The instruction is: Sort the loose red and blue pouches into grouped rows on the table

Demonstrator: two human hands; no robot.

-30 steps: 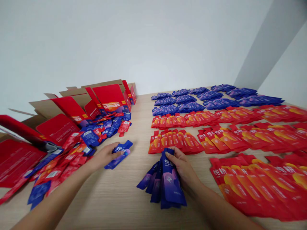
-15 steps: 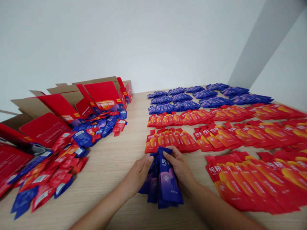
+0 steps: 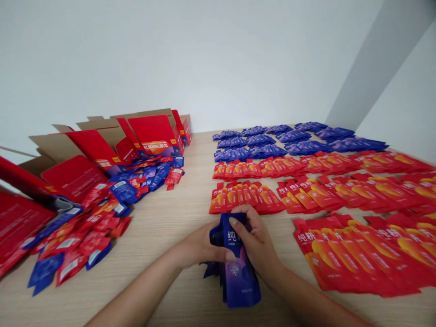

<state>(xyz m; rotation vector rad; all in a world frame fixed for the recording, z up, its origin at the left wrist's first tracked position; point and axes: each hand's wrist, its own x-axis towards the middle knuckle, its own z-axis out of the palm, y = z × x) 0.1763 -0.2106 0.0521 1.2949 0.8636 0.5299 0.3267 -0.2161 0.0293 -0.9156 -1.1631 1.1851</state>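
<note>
Between my two hands, above the near part of the table, is a stack of blue-purple sachets [image 3: 240, 281] with white lettering. My left hand [image 3: 207, 245] is closed around its left side, the thumb lying across the front sachet. At the upper right edge my right hand [image 3: 257, 240] grips the same stack, thumb in front and fingers behind. The rear sachets are partly hidden by the front one and by my left hand. Just beyond the stack lies a fanned row of red sachets [image 3: 245, 197].
Overlapping red sachets [image 3: 354, 254] fill the right side, with rows of blue sachets [image 3: 265, 138] farther back. On the left is a mixed heap of loose red and blue sachets [image 3: 98, 222]. Open red cartons [image 3: 153, 131] stand behind it on the wooden table [image 3: 163, 272].
My left hand has moved right and wrapped around the stack, its thumb now across the front. The sachets, spread apart before, are closer together. The view has shifted slightly.
</note>
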